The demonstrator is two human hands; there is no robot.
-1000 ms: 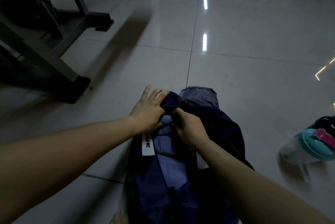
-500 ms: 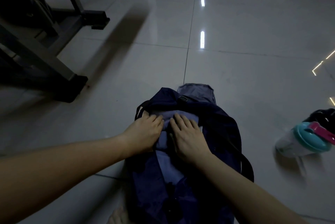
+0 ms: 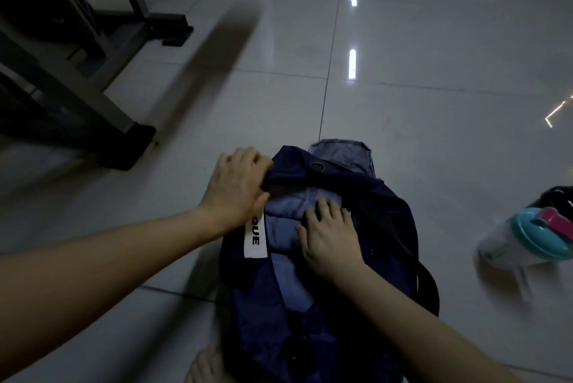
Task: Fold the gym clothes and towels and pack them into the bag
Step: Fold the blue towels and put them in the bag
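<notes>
**Grip, left hand** [image 3: 235,187]: your fingers curl over the far left rim of the bag [image 3: 387,227] and hold the dark fabric, drawing the opening wide.

**Grip, right hand** [image 3: 328,233]: you hold nothing. Your fingers are straight and spread, and your palm is flat on the light blue cloth [image 3: 285,218] inside the opening.

**Item, bag:** a navy duffel on the tiled floor [image 3: 418,88], lying lengthwise away from you with its top open. It has a white label [image 3: 255,238] on its left side, a dark strap [image 3: 429,286] looping off its right side and a paler flap [image 3: 341,151] at its far end.

**Item, light blue cloth:** folded, in the far half of the bag, partly under your right palm. The dim light does not show whether it is a garment or a towel.

**Nearby:**
- A bottle [image 3: 527,240] with a teal lid lies on the floor to the right of the bag, apart from it.
- A gym machine frame [image 3: 62,88] stands at the left.
- A bare foot [image 3: 204,364] shows at the bottom edge, just beside the bag.

**Progress, as a judgement:** late stage.
- Done: at least one folded piece is packed and is being pressed down. What lies beneath it is hidden.
- Unknown: no other clothes or towels are in view, so you cannot tell whether more wait outside the frame.
- Left: settle the cloth flat, add any remaining pieces and close the bag.
</notes>
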